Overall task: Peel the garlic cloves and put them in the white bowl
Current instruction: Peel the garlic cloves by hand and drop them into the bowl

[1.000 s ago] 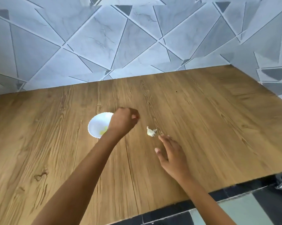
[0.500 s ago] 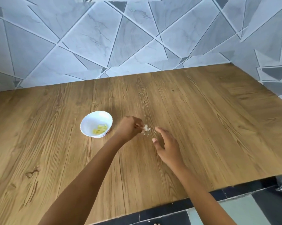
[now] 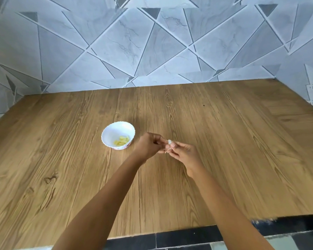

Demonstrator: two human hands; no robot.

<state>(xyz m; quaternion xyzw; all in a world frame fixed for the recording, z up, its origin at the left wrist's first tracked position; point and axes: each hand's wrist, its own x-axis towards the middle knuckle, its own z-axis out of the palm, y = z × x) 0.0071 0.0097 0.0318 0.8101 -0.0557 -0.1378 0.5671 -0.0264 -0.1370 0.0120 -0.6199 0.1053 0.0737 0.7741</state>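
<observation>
Pinching one garlic clove (image 3: 169,141) together, left hand (image 3: 148,146) and right hand (image 3: 185,155), clove mostly hidden, white bowl (image 3: 110,134) nearby.

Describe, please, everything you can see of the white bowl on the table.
The white bowl is small and round with a scalloped rim and a reddish mark low on its outer wall. It stands upright on the wooden table, holding a few pale yellow pieces at its bottom. The left hand, pinching a garlic clove with the right hand, is beside it, not touching.
</observation>
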